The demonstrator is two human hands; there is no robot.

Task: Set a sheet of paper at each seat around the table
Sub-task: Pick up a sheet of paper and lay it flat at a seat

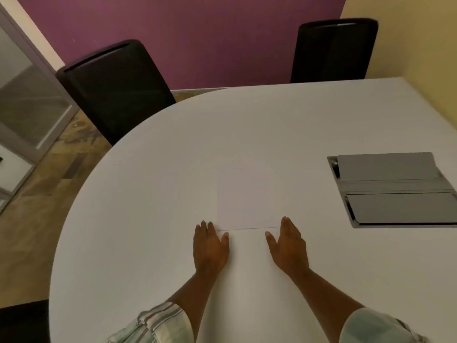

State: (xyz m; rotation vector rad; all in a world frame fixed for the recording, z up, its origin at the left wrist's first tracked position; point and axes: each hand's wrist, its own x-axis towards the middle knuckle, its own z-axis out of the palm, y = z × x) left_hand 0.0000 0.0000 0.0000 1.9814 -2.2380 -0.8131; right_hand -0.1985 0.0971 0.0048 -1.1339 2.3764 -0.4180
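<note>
Near the rounded front edge of the table (148,169) lies one white sheet of paper (247,194). It is flat on the top and hard to see, because the table is white too. Its long side runs away from the person, toward the far edge. Its short near edge runs from left to right, and that edge sits just past the fingertips of both hands.

Left hand (210,248) is at the near left corner of the sheet. Right hand (289,246) is at the near right corner. Both hands are open and flat, with the fingers straight and the thumbs pointing in at each other. They hold nothing. The tips are touching or almost touching the sheet; I cannot tell which. Both hands are about as near to the paper as each other, so either one could move it.

I think this sheet is set at the seat where the person stands. A black chair (116,92) waits at the far left edge, and a second black chair (333,50) at the far edge. No paper shows in front of them, so those seats seem to need one yet. No other loose sheets show.

A grey flap cover (393,189) is sunk into the table on the right, well apart from the paper.
</note>
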